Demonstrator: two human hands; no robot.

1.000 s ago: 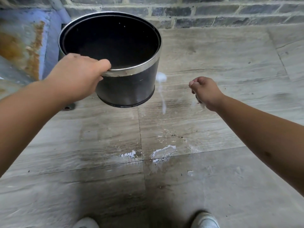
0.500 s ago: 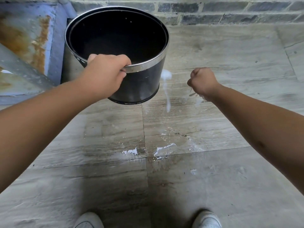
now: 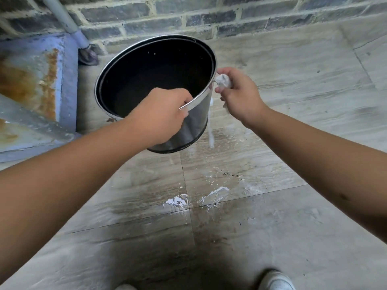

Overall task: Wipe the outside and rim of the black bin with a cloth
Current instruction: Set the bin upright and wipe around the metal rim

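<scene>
My right hand (image 3: 240,95) has come across to the bin (image 3: 159,91), its grip clenched on the cloth (image 3: 223,80), now touching the rim's right side. My left hand (image 3: 161,116) grips the near rim, holding the bin tilted above the floor (image 3: 230,237). I judge rim wiping is starting.

The left hand (image 3: 161,114) hides part of the bin's rim (image 3: 196,101); shoes (image 3: 276,280) are cut off.

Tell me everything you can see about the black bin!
The black bin is a round, open-topped bucket with a shiny silver rim and a dark, empty-looking inside. It is held in the air, tilted. The left hand grips its near rim. The right hand presses a small white cloth against its right rim.
</scene>
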